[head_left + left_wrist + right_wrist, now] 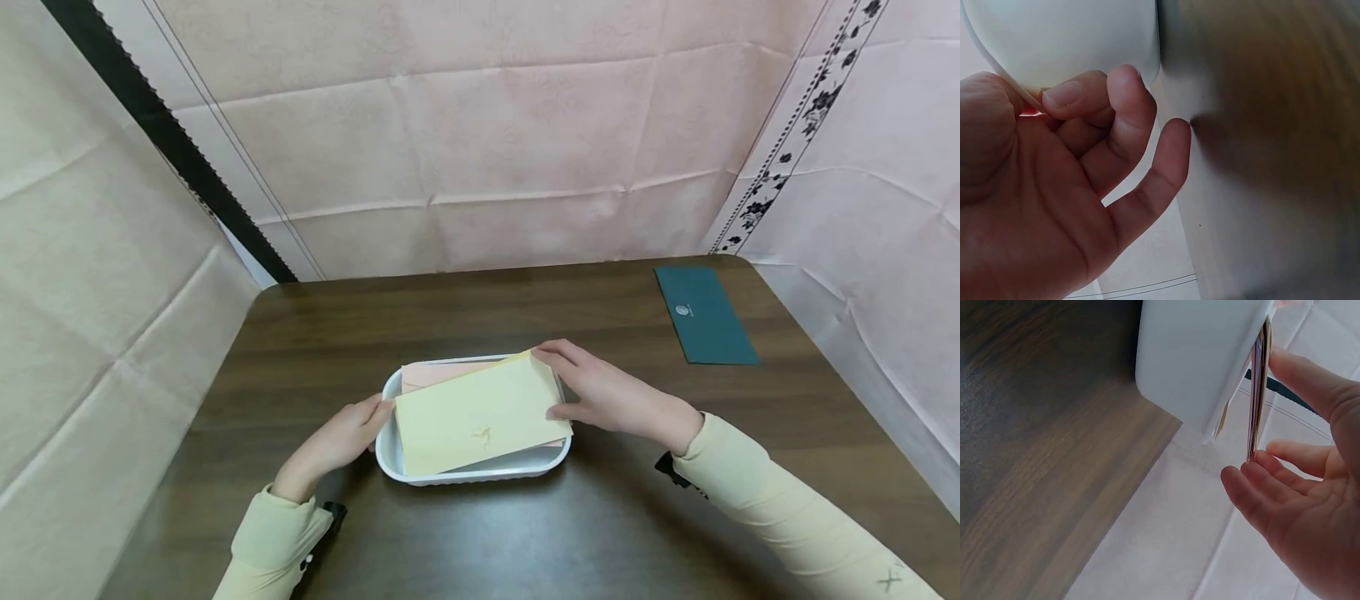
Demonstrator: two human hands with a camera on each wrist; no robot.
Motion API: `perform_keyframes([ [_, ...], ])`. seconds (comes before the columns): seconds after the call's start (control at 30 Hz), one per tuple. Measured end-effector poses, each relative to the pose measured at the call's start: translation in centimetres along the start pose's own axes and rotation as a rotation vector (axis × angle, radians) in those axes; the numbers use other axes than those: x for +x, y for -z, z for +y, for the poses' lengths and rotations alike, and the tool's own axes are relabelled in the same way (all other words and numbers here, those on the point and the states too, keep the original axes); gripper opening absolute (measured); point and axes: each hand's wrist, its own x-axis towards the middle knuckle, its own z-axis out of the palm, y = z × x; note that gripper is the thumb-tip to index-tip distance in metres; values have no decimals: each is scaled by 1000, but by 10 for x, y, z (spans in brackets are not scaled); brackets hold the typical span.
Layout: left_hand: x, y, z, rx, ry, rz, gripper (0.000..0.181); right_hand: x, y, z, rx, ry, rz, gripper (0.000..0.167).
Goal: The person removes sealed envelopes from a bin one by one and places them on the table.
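Right hand (pixel 592 392) grips pale-yellow card (pixel 476 408); long axis runs left from grip. Left hand (pixel 345 433) pinches white tray (pixel 480 478) rim.

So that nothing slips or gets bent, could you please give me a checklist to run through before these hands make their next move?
1. White rounded plastic tray steadied: ok; the left hand holds its left end.
2. Pale yellow paper rectangle in hand: ok; the right hand holds its right end.
3. Yellow paper squared with the tray: not ok; it lies at a slant.
4. Pale pink paper rectangle loose beneath: cannot tell; the yellow one mostly covers it.
5. Dark green rectangular card out of the way: ok; it lies apart from the tray.
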Motion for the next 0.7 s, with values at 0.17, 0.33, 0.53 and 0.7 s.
perform_keyframes([
  [0.17, -2, 0, -2, -25, 6, -5, 41, 0, -1, -1, 21, -31, -33, 87],
  [0.33, -1, -2, -5, -31, 3, -11, 41, 1, 1, -2, -8, -22, -37, 88],
  [0.53, 2, 1, -2, -32, -4, -11, 40, 4, 3, -1, -46, 3, 8, 88],
  [0.7, 0, 1, -2, -35, -2, -17, 41, 5, 3, -1, -52, 16, 36, 88],
])
